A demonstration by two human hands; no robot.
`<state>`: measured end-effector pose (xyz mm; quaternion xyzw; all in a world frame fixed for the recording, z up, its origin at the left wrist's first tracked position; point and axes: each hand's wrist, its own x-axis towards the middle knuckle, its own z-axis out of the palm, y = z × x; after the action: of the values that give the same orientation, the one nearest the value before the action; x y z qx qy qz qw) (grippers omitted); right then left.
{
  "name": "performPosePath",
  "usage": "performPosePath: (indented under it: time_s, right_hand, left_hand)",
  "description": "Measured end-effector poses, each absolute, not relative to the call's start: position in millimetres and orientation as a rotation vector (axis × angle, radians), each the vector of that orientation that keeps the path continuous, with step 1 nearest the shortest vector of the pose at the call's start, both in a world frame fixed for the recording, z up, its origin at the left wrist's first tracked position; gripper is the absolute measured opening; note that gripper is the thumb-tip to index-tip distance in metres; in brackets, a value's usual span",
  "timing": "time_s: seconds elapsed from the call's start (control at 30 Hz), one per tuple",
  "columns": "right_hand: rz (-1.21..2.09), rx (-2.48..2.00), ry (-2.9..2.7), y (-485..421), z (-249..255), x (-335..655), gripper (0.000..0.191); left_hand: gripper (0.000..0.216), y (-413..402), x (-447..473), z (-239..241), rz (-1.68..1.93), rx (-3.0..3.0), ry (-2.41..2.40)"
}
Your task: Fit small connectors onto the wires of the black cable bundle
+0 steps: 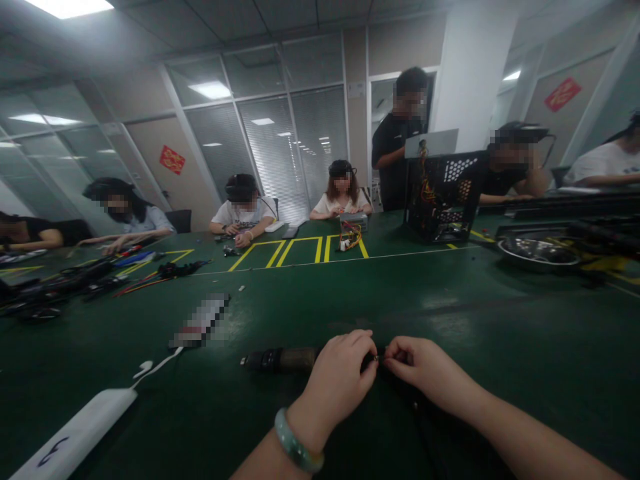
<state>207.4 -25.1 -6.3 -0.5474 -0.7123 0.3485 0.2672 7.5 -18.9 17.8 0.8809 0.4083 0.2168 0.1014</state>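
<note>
green esd mat (500,320) lies under a black cylindrical part (283,359) at the near edge; left hand (337,373) and right hand (420,367) pinch closed on something small at its right end, mostly hidden.

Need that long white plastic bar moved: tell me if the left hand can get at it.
Probably yes: only green tabletop lies between the left hand and the white plastic bar, though that hand is closed around a black cylinder.

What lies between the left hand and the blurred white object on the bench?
In the head view, a black cylindrical part extends from the left hand toward the blurred white object, with green bench mat beyond it.
</note>
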Motion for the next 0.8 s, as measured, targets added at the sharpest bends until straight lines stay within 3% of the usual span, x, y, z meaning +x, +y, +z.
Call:
performPosePath:
  time_s: [0.8]
  right_hand:
    - [0.976, -1.436, -1.897, -25.3, -7.1, 206.9, 0.014]
  left_hand:
    - [0.015, -18.1, 6.2, 14.4, 0.694, 2.577, 1.183]
